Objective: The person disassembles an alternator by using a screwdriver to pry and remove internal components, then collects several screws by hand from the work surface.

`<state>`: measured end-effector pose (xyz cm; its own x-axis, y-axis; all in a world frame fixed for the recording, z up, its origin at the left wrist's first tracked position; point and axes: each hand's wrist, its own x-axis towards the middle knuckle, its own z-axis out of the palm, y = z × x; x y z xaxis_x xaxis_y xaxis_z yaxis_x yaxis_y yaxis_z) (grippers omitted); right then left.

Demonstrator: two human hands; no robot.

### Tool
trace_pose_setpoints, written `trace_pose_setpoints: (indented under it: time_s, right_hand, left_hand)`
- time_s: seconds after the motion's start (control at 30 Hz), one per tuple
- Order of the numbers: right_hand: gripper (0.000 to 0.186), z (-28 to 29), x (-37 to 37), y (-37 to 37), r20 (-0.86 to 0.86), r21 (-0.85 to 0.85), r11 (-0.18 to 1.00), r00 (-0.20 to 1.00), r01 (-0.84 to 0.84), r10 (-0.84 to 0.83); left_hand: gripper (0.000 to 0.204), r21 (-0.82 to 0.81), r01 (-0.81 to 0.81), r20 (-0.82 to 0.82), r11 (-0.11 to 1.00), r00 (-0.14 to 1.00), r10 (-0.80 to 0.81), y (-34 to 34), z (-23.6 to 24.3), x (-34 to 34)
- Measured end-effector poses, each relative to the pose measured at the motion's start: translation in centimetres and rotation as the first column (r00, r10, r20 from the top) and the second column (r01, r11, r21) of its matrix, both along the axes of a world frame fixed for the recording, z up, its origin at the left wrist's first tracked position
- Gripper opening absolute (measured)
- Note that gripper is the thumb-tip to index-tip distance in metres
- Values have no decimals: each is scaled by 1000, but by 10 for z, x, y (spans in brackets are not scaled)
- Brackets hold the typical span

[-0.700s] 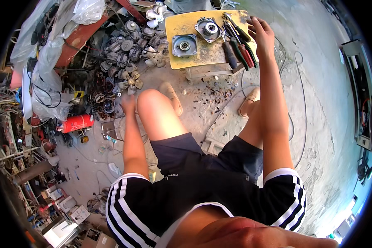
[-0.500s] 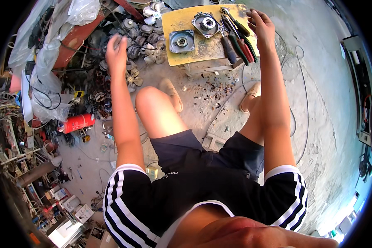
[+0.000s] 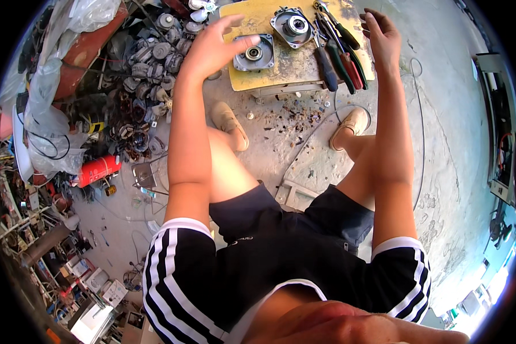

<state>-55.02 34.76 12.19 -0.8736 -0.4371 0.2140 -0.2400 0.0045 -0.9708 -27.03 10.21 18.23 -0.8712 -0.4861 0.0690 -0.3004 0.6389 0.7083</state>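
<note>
The left hand (image 3: 207, 53) is spread wide, thumb well apart from the fingers, grasping nothing. Its thumb covers part of one square metal housing (image 3: 266, 56); whether they touch cannot be told. The right hand (image 3: 386, 40), fingers loosely bent and partly open with nothing visible in them, hangs just beside the hand tools (image 3: 340, 64); its palm is hard to see. A second housing (image 3: 281, 27) lies between. Everything rests on a yellow table (image 3: 281, 73), its far edge cut off. The first housing cups a round bearing (image 3: 253, 53). At lower left, a cardboard box's (image 3: 133, 335) contents are unclear.
</note>
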Motion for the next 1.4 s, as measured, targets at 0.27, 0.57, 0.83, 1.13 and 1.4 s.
trace_pose_setpoints:
  time_s: [0.27, 0.57, 0.83, 1.13, 1.4]
  right_hand:
    - [25, 13, 18, -9, -34, 46, 997, 997, 66, -64]
    - [23, 32, 96, -22, -169, 109, 990, 980, -86, 104]
    - [25, 19, 41, 4, -100, 24, 999, 995, 25, -22]
    - [24, 27, 59, 6, -190, 206, 978, 982, 44, -4]
    - [43, 33, 118, -2, -365, 814, 567, 868, 122, 338]
  left_hand:
    - [104, -429, 153, 338, 890, 941, 1, 11, -19, 12]
    - [89, -149, 245, 206, 958, 955, -213, 27, 20, 26]
    - [96, 203, 444, 43, 873, 886, -461, 72, 8, 14]
    - [101, 380, 623, -138, 684, 769, -624, 91, -3, 0]
    - [104, -85, 683, 212, 726, 724, -656, 118, -11, 8]
